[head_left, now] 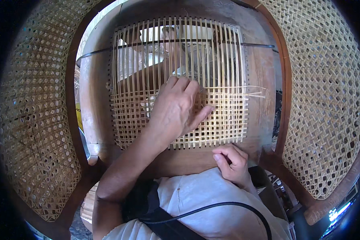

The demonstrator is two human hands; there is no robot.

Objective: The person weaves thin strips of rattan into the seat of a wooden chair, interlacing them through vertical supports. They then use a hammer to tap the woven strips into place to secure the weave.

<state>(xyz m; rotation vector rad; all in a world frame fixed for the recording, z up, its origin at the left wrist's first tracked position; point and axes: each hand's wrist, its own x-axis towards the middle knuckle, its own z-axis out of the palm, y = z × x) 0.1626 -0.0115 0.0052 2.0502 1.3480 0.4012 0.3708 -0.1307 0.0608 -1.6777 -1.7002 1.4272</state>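
Note:
A wooden chair frame (pixel 260 116) carries a panel of pale cane strands (pixel 224 124). Strands run lengthwise over the whole opening; crosswise strands fill only the nearer half. My left hand (pixel 176 104) lies over the middle of the panel, at the edge of the woven part. Its fingers curl down with their tips hidden, while the thumb points right, apart from them. Loose cane ends (pixel 256 93) stick out past the right side. My right hand (pixel 233 161) is curled closed by the frame's near edge; nothing shows in it.
Finished cane panels flank the work at the left (pixel 36 108) and right (pixel 324 96), in brown wooden frames. A thin dark rod (pixel 258 45) crosses the far part. Through the open strands a person's arm (pixel 144 76) shows. A black cord (pixel 224 204) crosses my white shirt.

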